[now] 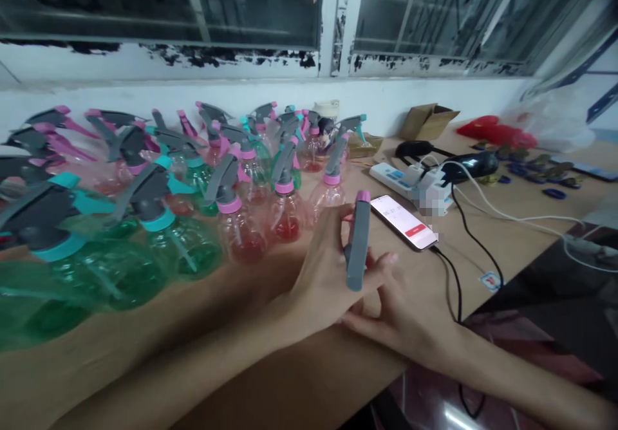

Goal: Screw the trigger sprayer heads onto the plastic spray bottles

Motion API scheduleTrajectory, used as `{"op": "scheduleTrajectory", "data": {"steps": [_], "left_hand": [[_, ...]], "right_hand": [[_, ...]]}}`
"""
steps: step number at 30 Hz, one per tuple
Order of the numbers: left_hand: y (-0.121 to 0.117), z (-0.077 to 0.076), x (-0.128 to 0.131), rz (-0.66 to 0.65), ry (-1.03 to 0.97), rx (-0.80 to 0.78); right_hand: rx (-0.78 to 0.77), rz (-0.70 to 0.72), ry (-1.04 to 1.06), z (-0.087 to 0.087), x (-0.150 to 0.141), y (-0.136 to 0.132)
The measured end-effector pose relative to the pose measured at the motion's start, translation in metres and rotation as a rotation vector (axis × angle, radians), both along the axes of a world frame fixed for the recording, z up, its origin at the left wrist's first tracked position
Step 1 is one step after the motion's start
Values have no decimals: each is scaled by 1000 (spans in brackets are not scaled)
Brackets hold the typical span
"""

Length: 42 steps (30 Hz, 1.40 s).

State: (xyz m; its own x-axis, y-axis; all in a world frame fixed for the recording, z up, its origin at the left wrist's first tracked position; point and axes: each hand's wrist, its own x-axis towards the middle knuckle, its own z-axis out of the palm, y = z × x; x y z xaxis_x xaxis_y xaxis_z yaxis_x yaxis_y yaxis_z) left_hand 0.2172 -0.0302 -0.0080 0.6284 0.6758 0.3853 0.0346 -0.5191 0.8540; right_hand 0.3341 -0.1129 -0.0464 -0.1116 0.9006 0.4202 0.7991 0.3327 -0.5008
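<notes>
My left hand [326, 279] is wrapped around a spray head [358, 243], grey with a pink nozzle tip, held above the table's front part. Close against it, my right hand [410, 304] has curled fingers below and beside the spray head; what they grip is hidden. No bottle shows under this spray head. Just beyond my left hand stand spray bottles with pink collars, among them a pink one [286, 214] with some red liquid at its bottom. Green spray bottles [181, 243] with turquoise collars stand nearer on the left.
Several more spray bottles crowd the table back to the wall. A lit phone [403, 223] lies right of my hands, by a white power strip [410, 185] with cables. Farther right are a cardboard box [427, 121], a red bag [495, 130] and small dark-blue and brownish pieces [535, 166].
</notes>
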Motion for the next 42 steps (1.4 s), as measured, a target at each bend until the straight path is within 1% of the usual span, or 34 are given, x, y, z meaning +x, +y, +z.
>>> {"op": "scheduleTrajectory", "data": {"steps": [2, 4, 6, 9, 10, 12, 14, 18, 22, 27, 31, 36, 42], "left_hand": [[1, -1, 4, -81, 25, -16], [2, -5, 1, -96, 70, 39], [2, -12, -7, -50, 123, 97], [1, -25, -29, -53, 243, 75], [2, -30, -37, -52, 300, 57], [3, -38, -52, 5, 369, 11], [4, -44, -65, 37, 377, -5], [5, -49, -82, 89, 436, -21], [3, -51, -89, 125, 465, -14], [3, -56, -92, 109, 442, 3], [3, -58, -93, 97, 432, 14], [2, -59, -90, 74, 403, 57], [1, -63, -90, 57, 412, 57]], "right_hand": [[-43, -14, 14, 3, 13, -1], [-78, -62, 14, 5, 29, -1], [-68, -140, -15, 4, 44, 2], [-43, -233, -45, 3, 67, 14], [-31, -246, -40, 2, 74, 20], [-23, -223, -14, 0, 88, 33], [2, -215, 11, -3, 99, 47], [-28, -252, -32, -6, 116, 67], [-57, -266, -34, -6, 126, 79], [-31, -249, -65, -3, 132, 93], [21, -252, -65, -2, 131, 104], [34, -260, -50, -2, 129, 112], [72, -211, -10, -6, 130, 119]]}}
